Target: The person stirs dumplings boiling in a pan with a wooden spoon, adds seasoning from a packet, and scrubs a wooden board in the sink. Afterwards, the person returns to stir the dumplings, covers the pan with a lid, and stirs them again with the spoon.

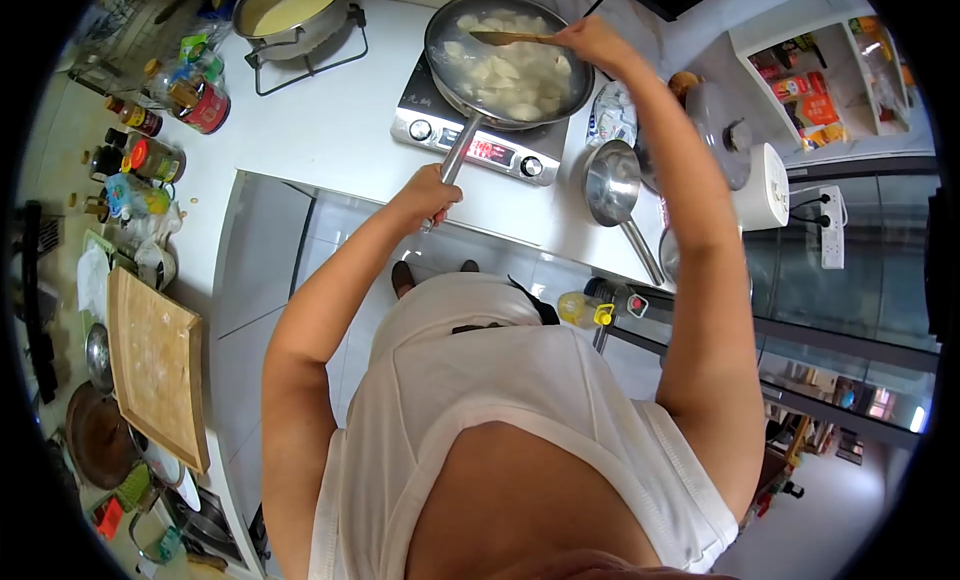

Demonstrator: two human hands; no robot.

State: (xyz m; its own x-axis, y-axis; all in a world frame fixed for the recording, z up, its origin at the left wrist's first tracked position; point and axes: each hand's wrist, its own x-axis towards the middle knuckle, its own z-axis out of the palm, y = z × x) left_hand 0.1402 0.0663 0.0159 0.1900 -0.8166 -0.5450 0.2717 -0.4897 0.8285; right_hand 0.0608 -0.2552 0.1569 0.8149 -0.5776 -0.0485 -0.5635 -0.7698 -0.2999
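A deep frying pan (437, 68) sits on an induction cooker (418, 115) with a lit red display. Pale dumplings (505, 72) lie in cloudy liquid inside the pan. My left hand (430, 196) is closed around the pan's metal handle (461, 150), near its end. At the pan's right rim, my right hand (592, 44) grips a wooden spatula (505, 39). The spatula's blade rests among the dumplings, partly in the liquid.
A pot (338, 18) of pale yellow liquid stands on a burner stand at the back left. To the right are a metal ladle (612, 184) and a white appliance (766, 188). Jars (203, 104) and a floury wooden board (155, 355) line the left counter.
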